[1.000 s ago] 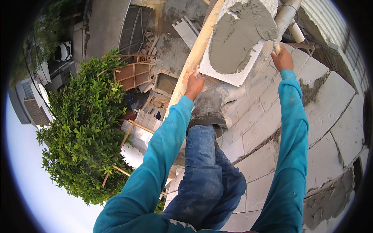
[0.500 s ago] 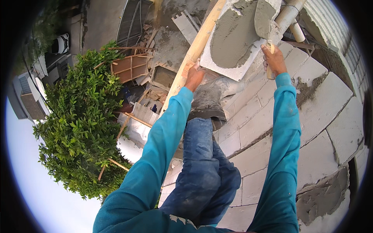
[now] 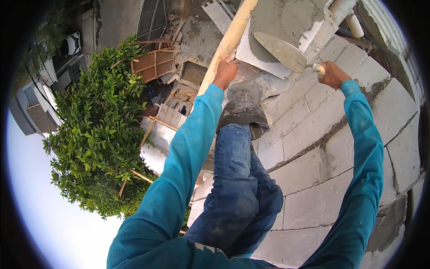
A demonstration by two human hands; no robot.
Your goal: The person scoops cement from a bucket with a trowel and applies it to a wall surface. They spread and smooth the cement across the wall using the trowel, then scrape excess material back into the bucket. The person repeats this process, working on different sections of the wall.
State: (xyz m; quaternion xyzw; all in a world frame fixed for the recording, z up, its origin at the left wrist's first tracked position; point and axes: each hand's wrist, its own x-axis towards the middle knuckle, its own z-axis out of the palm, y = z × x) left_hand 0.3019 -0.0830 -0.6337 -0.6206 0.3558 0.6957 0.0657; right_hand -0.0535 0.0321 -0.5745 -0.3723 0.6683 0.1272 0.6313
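Note:
My left hand (image 3: 225,71) is closed at the corner of a white block (image 3: 280,69) coated with grey mortar (image 3: 280,18), right beside the pale timber beam (image 3: 234,31). In my right hand (image 3: 330,72) is a trowel's wooden handle; the mortar-smeared blade (image 3: 277,49) lies slanted over the block's lower part. Below the block, a muddy boot (image 3: 242,107) and jeans-clad legs (image 3: 233,188) rest along a wall of pale blocks (image 3: 304,125).
A grey pipe (image 3: 338,11) and corrugated sheeting (image 3: 401,40) flank the upper right. Far below at left are a leafy tree (image 3: 94,130), wooden formwork (image 3: 152,65), a metal gate (image 3: 151,22), building debris and a parked white car (image 3: 70,43).
My right hand has moved rightward and turned, swinging the trowel blade from upright at the block's right edge to a leftward slant over the mortar. The view has shifted slightly.

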